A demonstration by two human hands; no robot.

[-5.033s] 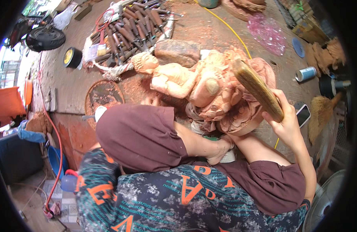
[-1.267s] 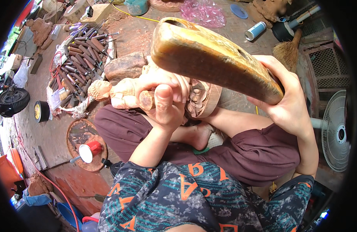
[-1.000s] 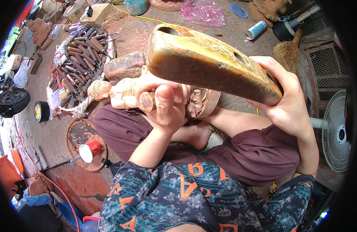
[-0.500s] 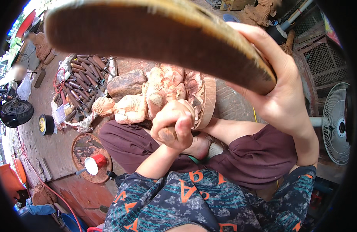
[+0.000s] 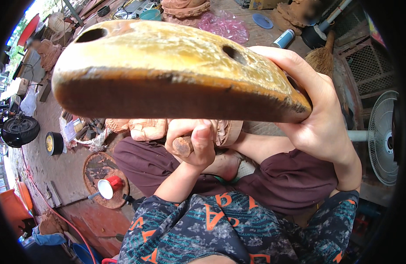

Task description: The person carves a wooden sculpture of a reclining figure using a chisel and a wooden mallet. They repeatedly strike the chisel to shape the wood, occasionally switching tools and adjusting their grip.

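My right hand is closed round one end of a wooden mallet, a thick, worn, yellowish block with dark holes and a dark brown flat side. It hangs in the air, reaching left across the picture. Below it my left hand makes a fist round a wooden-handled carving chisel; the round butt of the handle points up and the blade is hidden. A carved wooden figure lies on its side beyond my legs, mostly covered by the mallet and my left hand.
Part of a pile of carving tools shows at the left. Nearer are a black round tin and a red and white cup on a round, dusty board. A white fan stands at the right, beside my right arm.
The mallet has come lower in the picture and tilted, so its yellowish holed face shows and it hides much of the carving and tools. My left fist has shifted slightly left.
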